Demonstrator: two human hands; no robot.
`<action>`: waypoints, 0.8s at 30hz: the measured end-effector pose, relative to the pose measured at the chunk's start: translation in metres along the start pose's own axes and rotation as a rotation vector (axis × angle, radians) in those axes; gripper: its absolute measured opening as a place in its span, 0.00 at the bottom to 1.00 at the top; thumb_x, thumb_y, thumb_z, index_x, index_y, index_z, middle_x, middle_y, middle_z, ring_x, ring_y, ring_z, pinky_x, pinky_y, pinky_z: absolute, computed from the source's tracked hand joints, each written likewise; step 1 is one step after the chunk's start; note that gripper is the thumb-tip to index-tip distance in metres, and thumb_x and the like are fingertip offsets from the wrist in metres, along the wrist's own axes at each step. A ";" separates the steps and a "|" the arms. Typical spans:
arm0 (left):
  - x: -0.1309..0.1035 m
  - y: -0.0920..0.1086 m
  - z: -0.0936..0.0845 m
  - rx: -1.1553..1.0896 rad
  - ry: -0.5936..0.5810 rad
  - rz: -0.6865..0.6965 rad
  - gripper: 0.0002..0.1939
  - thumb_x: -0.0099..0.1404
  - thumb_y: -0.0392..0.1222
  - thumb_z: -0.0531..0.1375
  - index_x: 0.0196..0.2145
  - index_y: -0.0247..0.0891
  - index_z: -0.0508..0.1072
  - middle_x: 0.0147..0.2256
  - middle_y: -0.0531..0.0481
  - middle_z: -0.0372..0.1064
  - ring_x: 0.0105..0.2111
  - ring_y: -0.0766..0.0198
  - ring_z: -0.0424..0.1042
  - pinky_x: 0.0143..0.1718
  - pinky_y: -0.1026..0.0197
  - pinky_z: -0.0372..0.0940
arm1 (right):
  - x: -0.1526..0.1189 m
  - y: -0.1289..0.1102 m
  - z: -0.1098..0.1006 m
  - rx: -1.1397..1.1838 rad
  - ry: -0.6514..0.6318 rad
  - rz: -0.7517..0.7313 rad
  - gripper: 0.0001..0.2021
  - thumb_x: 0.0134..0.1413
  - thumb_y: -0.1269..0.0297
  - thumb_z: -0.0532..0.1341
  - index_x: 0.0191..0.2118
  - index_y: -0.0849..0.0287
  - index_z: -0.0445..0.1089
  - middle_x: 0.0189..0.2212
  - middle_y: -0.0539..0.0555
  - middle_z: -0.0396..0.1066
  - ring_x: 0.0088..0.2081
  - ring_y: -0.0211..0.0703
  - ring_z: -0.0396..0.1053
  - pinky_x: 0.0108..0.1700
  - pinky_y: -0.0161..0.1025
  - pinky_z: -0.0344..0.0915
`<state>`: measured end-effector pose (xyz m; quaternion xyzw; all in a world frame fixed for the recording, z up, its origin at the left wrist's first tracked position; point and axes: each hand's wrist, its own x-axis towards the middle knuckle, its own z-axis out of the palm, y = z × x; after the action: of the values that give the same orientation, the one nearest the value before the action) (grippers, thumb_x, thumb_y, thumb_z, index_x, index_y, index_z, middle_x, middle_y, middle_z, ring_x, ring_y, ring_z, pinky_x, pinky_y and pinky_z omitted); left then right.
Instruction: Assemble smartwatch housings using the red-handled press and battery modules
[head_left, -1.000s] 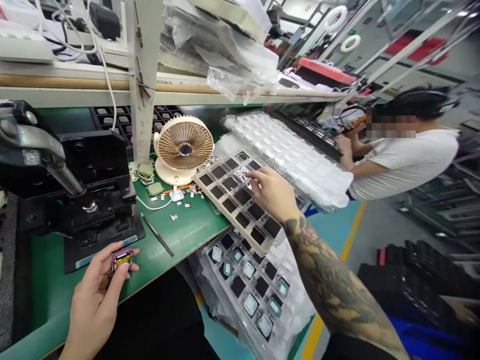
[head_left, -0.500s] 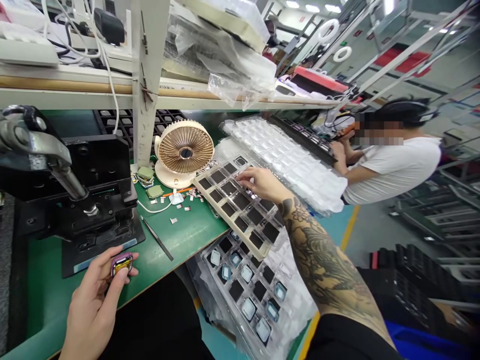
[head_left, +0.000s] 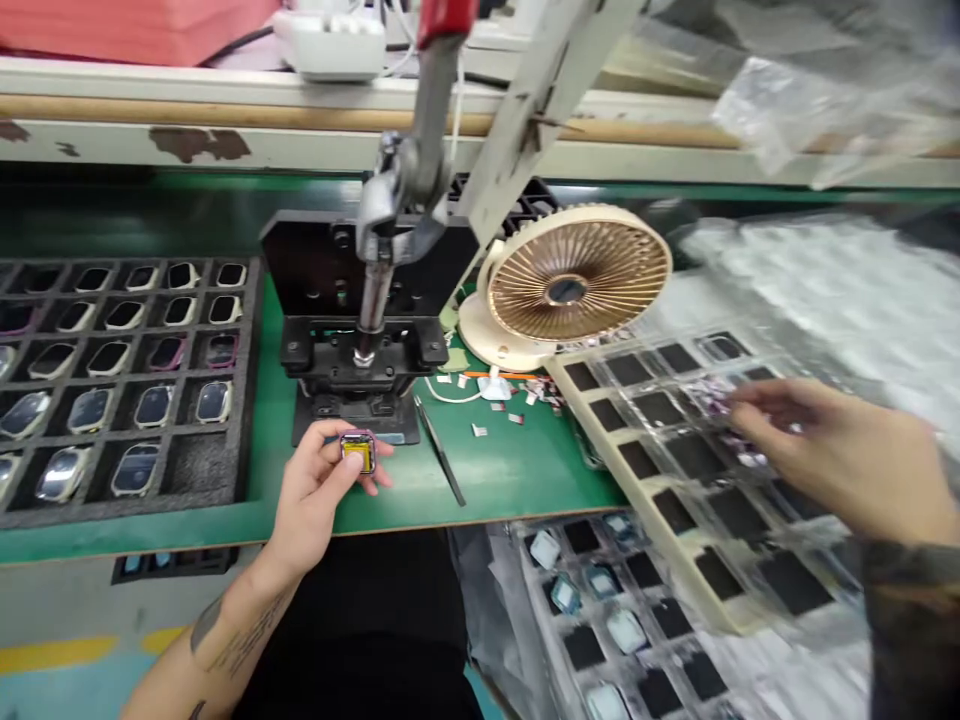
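My left hand [head_left: 319, 490] is closed around a small square watch case [head_left: 358, 452] with a purple rim and a yellow part inside, in front of the press. Over the clear compartment tray [head_left: 630, 470] at right is my right hand [head_left: 832, 450], smeared by motion. Its fingers are bent together beside a shiny, purplish blur; I cannot make out what they hold. Black squares show in the tray's compartments. A pair of tweezers [head_left: 442, 455] lies on the green bench between the hands.
A black lever press [head_left: 367, 350] stands ahead, with a beige fan [head_left: 570, 290] right of it. At left, a foam tray [head_left: 251, 400] holds several watches. Small loose parts [head_left: 517, 405] lie before the fan. A lower tray [head_left: 577, 640] holds bluish pieces.
My view has swung left, bringing the foam tray of watches into sight. The watch case stays in my left hand. A purplish blur now shows at my right fingertips, still over the compartment tray.
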<state>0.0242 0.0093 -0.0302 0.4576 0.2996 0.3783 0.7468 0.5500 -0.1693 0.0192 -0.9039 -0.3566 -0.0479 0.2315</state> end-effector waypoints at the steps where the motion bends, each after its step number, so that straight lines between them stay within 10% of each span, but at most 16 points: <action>1: 0.000 0.000 0.000 -0.008 -0.001 -0.001 0.14 0.80 0.49 0.66 0.54 0.41 0.69 0.50 0.38 0.85 0.39 0.55 0.84 0.40 0.54 0.74 | 0.000 -0.001 0.001 -0.001 0.000 0.011 0.11 0.61 0.56 0.79 0.31 0.51 0.83 0.24 0.53 0.76 0.25 0.37 0.69 0.36 0.49 0.59; 11: -0.008 -0.009 -0.010 0.144 0.044 0.001 0.20 0.75 0.50 0.72 0.55 0.40 0.72 0.50 0.36 0.86 0.40 0.50 0.86 0.39 0.53 0.77 | 0.008 -0.036 -0.021 -0.201 -0.325 -0.231 0.11 0.58 0.68 0.72 0.47 0.56 0.87 0.44 0.57 0.82 0.35 0.40 0.75 0.46 0.42 0.71; 18: -0.016 0.000 0.007 0.230 0.056 -0.001 0.17 0.78 0.52 0.69 0.55 0.41 0.73 0.50 0.41 0.86 0.41 0.54 0.85 0.42 0.55 0.75 | 0.009 -0.038 -0.014 -0.271 -0.317 -0.241 0.07 0.57 0.72 0.64 0.37 0.58 0.81 0.30 0.52 0.79 0.32 0.42 0.72 0.40 0.40 0.66; 24: -0.014 -0.006 0.000 0.263 -0.008 0.038 0.15 0.79 0.50 0.68 0.56 0.42 0.72 0.50 0.41 0.85 0.41 0.55 0.84 0.42 0.55 0.76 | -0.007 -0.039 -0.018 -0.263 -0.178 -0.209 0.04 0.62 0.68 0.64 0.38 0.58 0.79 0.40 0.57 0.81 0.37 0.43 0.75 0.46 0.40 0.67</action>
<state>0.0183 -0.0039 -0.0344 0.5586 0.3350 0.3481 0.6742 0.5197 -0.1570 0.0489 -0.8849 -0.4585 -0.0375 0.0726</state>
